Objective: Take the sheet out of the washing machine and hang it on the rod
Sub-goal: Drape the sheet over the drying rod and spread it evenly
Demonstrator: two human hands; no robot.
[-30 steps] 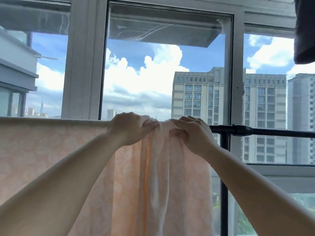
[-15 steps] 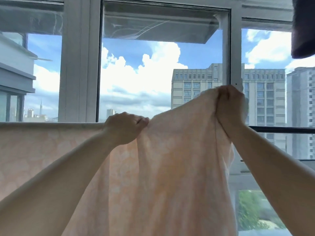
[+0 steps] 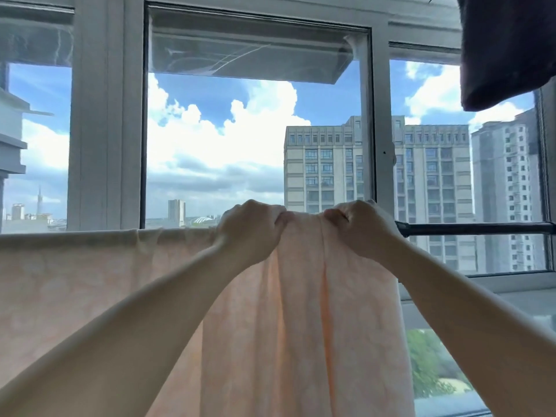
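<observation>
Over the dark rod (image 3: 475, 228) in front of the window hangs the sheet (image 3: 75, 281), a pale peach cloth with a faint lighter pattern. Its top edge runs flat along the rod from the left side of the view to the middle, and the cloth falls straight down from there past the bottom of the view. Toward the middle it is bunched into long upright folds, where sunlight glows orange through it. Its right edge drops just right of the hands, and beyond it the bare rod runs on to the right.

Both hands meet at the top of the bunched part. The left hand (image 3: 248, 228) has its fingers curled tight around a gather of the sheet at rod height, knuckles up. The right hand (image 3: 361, 227) is close beside it, with a narrow hump of cloth between them, and its fingers are also curled down over the sheet's top edge, gripping it. Both forearms reach up from the lower corners of the view.

Behind the sheet stands a window frame (image 3: 99, 115) of pale grey with tall panes. Through the glass show blue sky with white clouds, tall apartment blocks (image 3: 325, 167) on the right and distant low buildings on the left. A dark cloth (image 3: 508, 49) hangs into the upper right corner, well above the rod.
</observation>
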